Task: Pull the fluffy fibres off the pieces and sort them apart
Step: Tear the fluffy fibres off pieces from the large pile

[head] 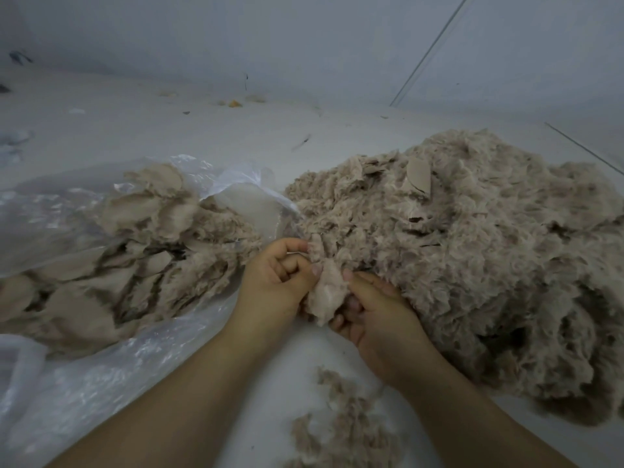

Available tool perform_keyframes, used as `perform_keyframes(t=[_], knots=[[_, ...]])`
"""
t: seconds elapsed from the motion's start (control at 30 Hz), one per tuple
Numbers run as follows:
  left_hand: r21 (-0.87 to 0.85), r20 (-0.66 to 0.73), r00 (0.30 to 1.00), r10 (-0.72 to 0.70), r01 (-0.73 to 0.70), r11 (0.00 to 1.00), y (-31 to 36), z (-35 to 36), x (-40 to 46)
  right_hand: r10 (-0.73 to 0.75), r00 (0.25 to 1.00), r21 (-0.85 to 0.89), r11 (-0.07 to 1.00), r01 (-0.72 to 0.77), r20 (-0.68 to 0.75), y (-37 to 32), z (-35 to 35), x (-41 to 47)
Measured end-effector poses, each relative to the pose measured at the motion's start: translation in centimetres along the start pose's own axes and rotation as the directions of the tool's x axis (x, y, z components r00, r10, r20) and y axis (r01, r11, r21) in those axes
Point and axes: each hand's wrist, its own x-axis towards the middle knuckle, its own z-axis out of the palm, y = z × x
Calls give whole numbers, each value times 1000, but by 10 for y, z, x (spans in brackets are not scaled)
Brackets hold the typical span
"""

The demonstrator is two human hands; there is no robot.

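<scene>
The fluffy piece (327, 293) was pinched between left hand (277, 282) and right hand (374, 315), seemingly mid-pull; next, I'd guess, fibres wanted tearing loose and sorting.

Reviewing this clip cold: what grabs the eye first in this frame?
The big fluffy heap filling the right side. Next, at centre, the left hand and right hand both pinching one pale tuft at the heap's edge. On the left, flatter pieces lie on a clear plastic bag.
</scene>
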Motion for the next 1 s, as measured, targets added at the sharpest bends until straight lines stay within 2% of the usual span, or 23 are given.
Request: perform_keyframes(t=[0.07,0.13,0.2,0.27,0.37,0.43,0.57,0.7,0.77,0.87,1.0], knots=[[-13,7,1000,17,-17,1000,1,-1,-4,-37,998,-34,999,38,47,0,0,-1],[-1,7,999,37,-37,999,1,1,-8,-95,988,-201,973,117,119,0,0,-4],[-12,-3,999,39,-39,999,2,2,-12,-134,983,-292,942,166,129,1,1,-7],[-25,-10,1000,26,-26,999,3,2,-11,-141,986,-268,950,161,93,1,2,-7],[-13,13,1000,27,-27,1000,5,0,-12,-79,996,-116,990,84,42,-3,4,-9],[-3,81,996,27,-27,1000,5,-2,-13,-57,998,-87,994,60,36,-5,3,-9],[65,218,973,-73,60,996,5,-5,-13,-33,999,-50,998,35,43,-8,4,-11],[78,145,985,-95,84,993,3,-4,-11,-55,996,-131,989,63,63,-10,4,-14],[110,144,986,-81,65,992,2,-4,-11,-86,989,-200,974,109,121,-10,5,-14],[124,167,984,-69,49,991,5,-2,-11,-79,985,-194,975,108,152,-8,2,-9],[143,6,1000,-20,19,990,5,-5,-6,-73,979,-143,985,102,192,-8,-1,-5]])
